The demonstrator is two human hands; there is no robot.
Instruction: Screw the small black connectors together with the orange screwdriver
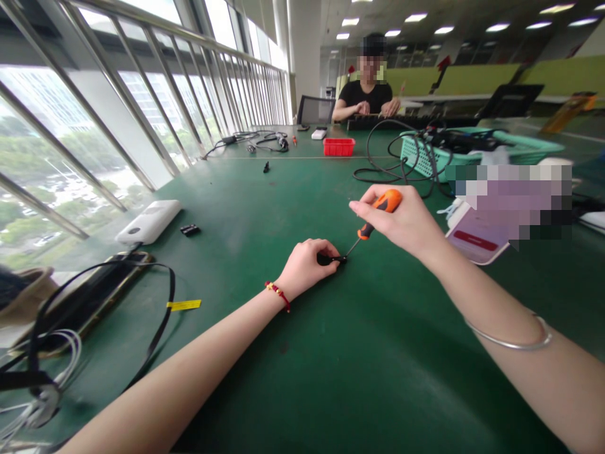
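Observation:
My right hand (399,214) is closed around the orange and black handle of a screwdriver (388,200). The thin metal shaft slants down to the left, and its tip meets a small black part (339,259). My left hand (309,268) pinches that part low over the green table, fingers and thumb closed on it. Much of the part is hidden by the fingers, so its exact kind cannot be made out. Another small black piece (190,230) lies to the left on the table, and a further small black piece (266,167) sits farther back.
At left lie a white power bank (150,222), a dark phone (101,296) and looped cables. A red tray (339,147) stands farther back. On the right are a teal basket (418,156) of cables and a pale phone (477,236). A person (366,91) sits across the table.

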